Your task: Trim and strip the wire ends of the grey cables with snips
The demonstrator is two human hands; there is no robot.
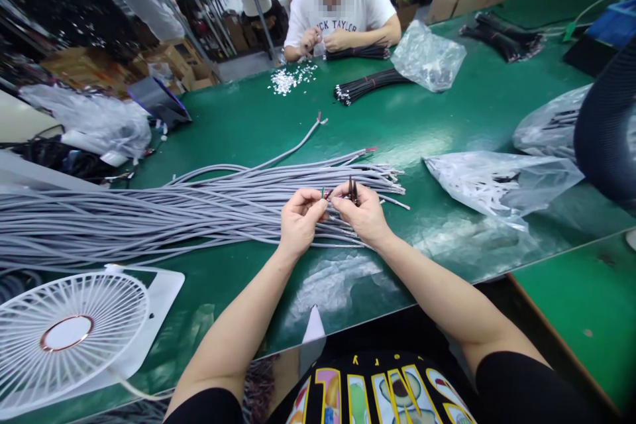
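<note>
While the loose grey cables (149, 212) lie spread in a long bundle across the green counter (248, 126), the stripped end of one cable (325, 193) is held up between the two hands just above the bundle's right end. The fingers of the left hand (299, 220) are closed around the cable end, where red and green cores can be made out. The fingers of the right hand (365, 212) are pinched shut on thin dark wire tips (352, 189) that stand upright. The step in hand is judged to be the separating or dressing of the single cores at the cable's end. A fine pinch on one core at a time is called for next, with the jacket kept steady by the left hand. A plastic bag of white pieces (497, 182) lies near on the right, a white fan (69, 331) at the near left. Across the counter, black cables (368, 84) are handled by another person (342, 6).
</note>
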